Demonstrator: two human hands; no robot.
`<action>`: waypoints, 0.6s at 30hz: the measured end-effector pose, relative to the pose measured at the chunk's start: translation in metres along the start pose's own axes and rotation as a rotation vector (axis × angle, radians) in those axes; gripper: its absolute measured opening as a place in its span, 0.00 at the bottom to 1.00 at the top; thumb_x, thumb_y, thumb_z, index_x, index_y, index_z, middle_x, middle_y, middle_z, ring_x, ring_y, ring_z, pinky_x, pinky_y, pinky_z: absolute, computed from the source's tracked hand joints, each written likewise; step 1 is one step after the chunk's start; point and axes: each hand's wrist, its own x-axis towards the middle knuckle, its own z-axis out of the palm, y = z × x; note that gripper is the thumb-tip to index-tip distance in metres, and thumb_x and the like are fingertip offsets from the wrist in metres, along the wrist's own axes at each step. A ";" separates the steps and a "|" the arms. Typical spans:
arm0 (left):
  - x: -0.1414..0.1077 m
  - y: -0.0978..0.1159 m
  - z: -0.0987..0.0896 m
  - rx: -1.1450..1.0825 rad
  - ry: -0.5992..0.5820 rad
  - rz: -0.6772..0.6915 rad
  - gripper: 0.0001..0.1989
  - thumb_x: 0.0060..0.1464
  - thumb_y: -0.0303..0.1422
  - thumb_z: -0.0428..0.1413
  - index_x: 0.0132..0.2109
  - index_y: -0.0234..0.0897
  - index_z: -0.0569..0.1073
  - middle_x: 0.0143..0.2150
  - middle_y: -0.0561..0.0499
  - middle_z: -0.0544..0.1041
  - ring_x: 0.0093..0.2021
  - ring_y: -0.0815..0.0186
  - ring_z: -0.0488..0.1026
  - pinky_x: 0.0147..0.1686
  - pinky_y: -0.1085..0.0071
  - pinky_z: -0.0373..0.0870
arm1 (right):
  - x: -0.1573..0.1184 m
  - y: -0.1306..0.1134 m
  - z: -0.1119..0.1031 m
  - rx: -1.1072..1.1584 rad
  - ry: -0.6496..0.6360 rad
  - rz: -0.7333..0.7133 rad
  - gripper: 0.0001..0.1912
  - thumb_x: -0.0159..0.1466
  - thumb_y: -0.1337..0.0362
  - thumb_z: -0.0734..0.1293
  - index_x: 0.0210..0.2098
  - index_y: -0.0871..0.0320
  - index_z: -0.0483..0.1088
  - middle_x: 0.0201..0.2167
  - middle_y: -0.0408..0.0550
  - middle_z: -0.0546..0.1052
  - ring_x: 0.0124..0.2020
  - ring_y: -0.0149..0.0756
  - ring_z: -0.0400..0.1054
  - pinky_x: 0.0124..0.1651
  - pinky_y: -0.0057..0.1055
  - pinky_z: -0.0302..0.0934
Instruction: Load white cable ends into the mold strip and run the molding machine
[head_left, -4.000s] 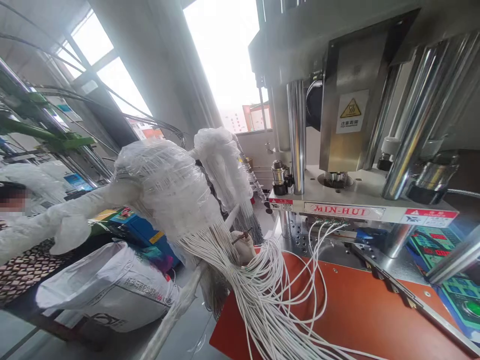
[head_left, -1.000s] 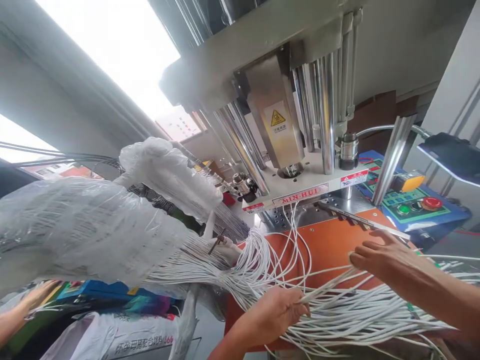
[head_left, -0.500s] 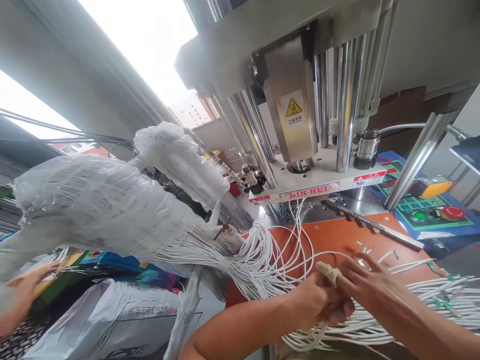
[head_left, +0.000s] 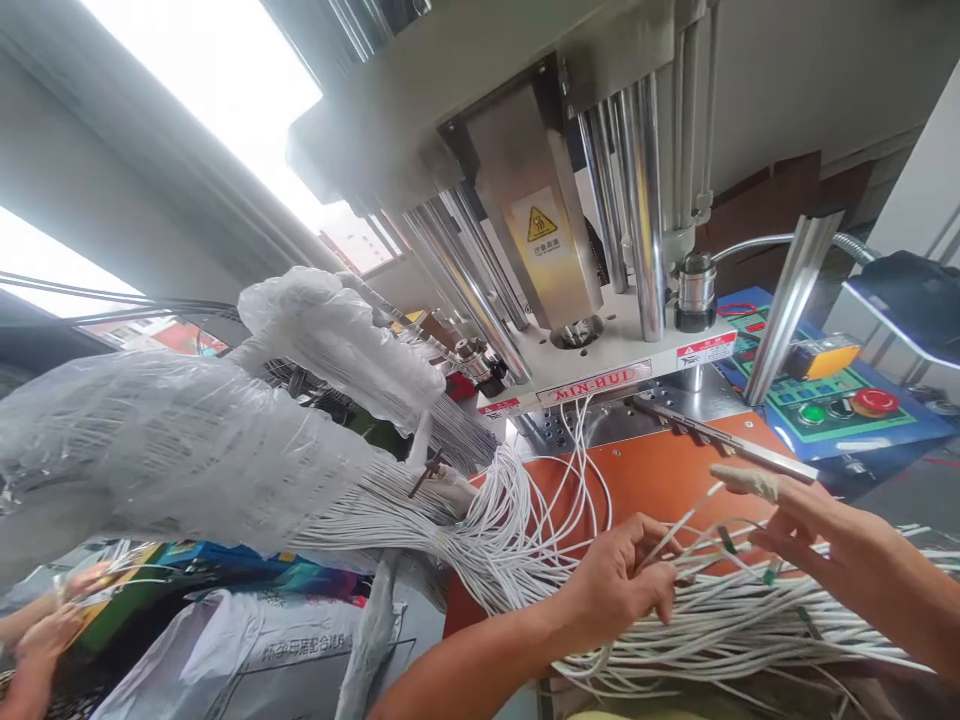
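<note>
My left hand (head_left: pixel 626 572) pinches a few white cables (head_left: pixel 679 532) above the orange work surface (head_left: pixel 660 470). To its right, my right hand (head_left: pixel 825 530) has its fingers apart; one stretched finger wears a pale cover (head_left: pixel 754 484). Its tip is close to the end of a cable that rises from my left hand. Small green connectors (head_left: pixel 727 541) show on cable ends between the hands. Beneath both hands lies a thick spread of white cables (head_left: pixel 720 630). A second large bundle of white cables (head_left: pixel 502 540) loops in from the left.
A press machine (head_left: pixel 600 382) with steel columns stands ahead, cables running under its plate. A metal bar (head_left: pixel 720 432) lies before it. The control box (head_left: pixel 840 405) is at right. Plastic-wrapped cables (head_left: pixel 187 440) hang left, above a white sack (head_left: pixel 247 650). Another person's hands (head_left: pixel 56 620) work at far left.
My hands, close together before, are now apart: the right moved right and its fingers spread. Cables now show in my left hand's pinch. The camera view has shifted slightly.
</note>
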 end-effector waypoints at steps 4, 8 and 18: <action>0.002 0.002 0.002 -0.008 -0.024 -0.018 0.16 0.56 0.42 0.58 0.43 0.33 0.68 0.21 0.57 0.69 0.20 0.75 0.62 0.21 0.79 0.55 | -0.001 -0.007 -0.003 -0.093 0.003 -0.079 0.17 0.65 0.58 0.63 0.53 0.39 0.70 0.53 0.44 0.76 0.54 0.46 0.67 0.48 0.42 0.60; 0.007 0.001 0.005 -0.079 -0.084 -0.067 0.20 0.51 0.45 0.62 0.41 0.33 0.68 0.20 0.57 0.69 0.19 0.75 0.62 0.20 0.79 0.53 | -0.002 -0.015 -0.002 -0.077 0.062 -0.074 0.16 0.66 0.58 0.61 0.52 0.43 0.70 0.55 0.47 0.74 0.58 0.48 0.63 0.50 0.46 0.56; 0.013 -0.008 0.004 0.051 -0.105 -0.083 0.16 0.51 0.41 0.60 0.38 0.34 0.67 0.20 0.59 0.66 0.18 0.76 0.59 0.21 0.78 0.55 | -0.005 -0.031 -0.002 0.064 0.170 -0.092 0.09 0.65 0.59 0.65 0.45 0.47 0.74 0.50 0.47 0.77 0.53 0.41 0.68 0.55 0.41 0.57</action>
